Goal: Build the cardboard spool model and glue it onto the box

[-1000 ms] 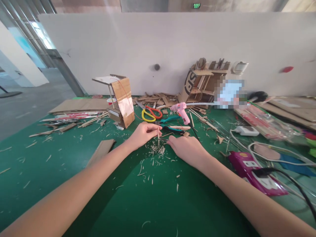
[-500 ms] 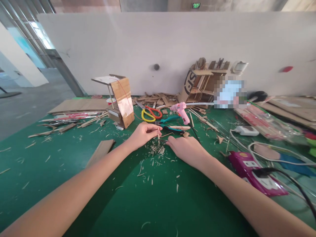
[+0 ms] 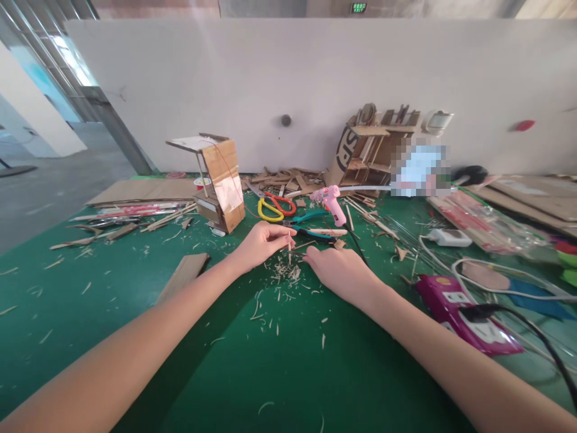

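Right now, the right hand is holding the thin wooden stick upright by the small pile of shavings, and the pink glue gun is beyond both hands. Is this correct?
The head view shows one mistake: the left hand, not the right hand, holds the stick upright. The shavings and pink glue gun are where you say.

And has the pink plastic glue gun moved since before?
No. Judged against the round dark fitting on the pale wall, the pink glue gun shows no clear shift.
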